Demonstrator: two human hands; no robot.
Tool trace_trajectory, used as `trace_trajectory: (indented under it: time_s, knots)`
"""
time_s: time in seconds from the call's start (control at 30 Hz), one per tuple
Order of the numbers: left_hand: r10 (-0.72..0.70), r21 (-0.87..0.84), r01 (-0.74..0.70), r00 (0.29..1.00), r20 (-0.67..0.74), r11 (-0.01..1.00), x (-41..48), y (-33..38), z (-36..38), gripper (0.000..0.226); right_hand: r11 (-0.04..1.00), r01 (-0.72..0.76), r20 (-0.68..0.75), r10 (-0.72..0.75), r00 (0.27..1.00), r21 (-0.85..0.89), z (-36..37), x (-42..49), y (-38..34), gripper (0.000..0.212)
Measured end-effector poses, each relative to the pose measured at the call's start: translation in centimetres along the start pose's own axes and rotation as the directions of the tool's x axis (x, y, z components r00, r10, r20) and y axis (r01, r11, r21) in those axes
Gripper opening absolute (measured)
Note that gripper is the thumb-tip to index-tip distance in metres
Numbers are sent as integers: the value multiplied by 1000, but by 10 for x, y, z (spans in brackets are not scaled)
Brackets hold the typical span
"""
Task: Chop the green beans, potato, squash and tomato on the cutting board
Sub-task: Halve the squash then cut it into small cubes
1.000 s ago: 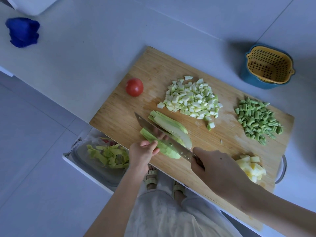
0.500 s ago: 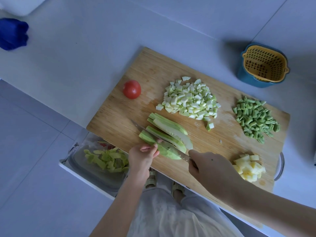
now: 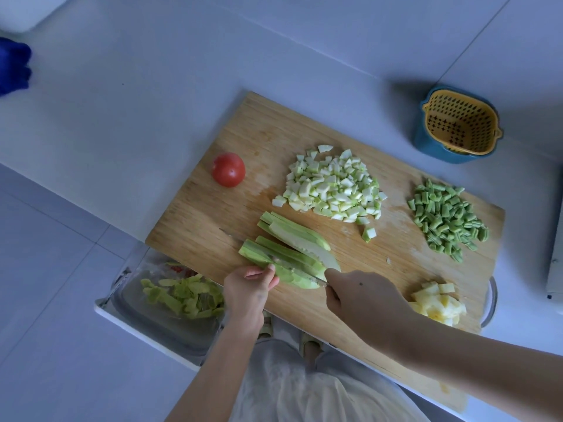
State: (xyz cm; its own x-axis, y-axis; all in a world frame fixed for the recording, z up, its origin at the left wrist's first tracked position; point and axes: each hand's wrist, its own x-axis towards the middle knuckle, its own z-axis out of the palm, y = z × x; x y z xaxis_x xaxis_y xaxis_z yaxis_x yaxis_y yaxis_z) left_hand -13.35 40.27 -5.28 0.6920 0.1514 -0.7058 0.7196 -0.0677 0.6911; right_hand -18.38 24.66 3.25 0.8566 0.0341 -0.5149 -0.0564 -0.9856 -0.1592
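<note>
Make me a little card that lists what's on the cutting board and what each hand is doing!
board: wooden cutting board on a pale counter
whole: red tomato, uncut, near the board's left end
already chopped: squash cubes, green bean pieces, potato chunks
being cut: squash strips, lying side by side
left hand: holds the nearest strips
right hand: grips the knife, blade in the strips
off the board: yellow basket, green peels in a tray
</note>
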Motion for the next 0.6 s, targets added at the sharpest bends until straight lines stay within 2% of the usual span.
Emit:
trace_trajectory:
  time_s: [0.2, 0.27, 0.37, 0.47, 0.6]
  knots:
    - [7, 11, -7, 1000, 8, 1000, 1, -2, -1, 13, 975, 94, -81, -79, 994, 202, 32, 4, 11, 25]
    - [25, 12, -25, 1000, 2, 1000, 1, -2, 0, 12, 970, 98, -94, -79, 992, 223, 40, 2, 12, 28]
    - [23, 29, -23, 1000, -4, 999, 0, -2, 1, 12, 958, 103, -102, -78, 992, 267, 34, 7, 18, 29]
    - [-14, 46, 15, 1000, -26, 999, 0, -1, 1, 12, 931, 132, -74, -114, 991, 340, 17, 16, 22, 20]
    - [-29, 124, 32, 999, -21, 992, -2, 2, 1, 15, 915, 172, -110, -141, 984, 365, 3, -1, 18, 25]
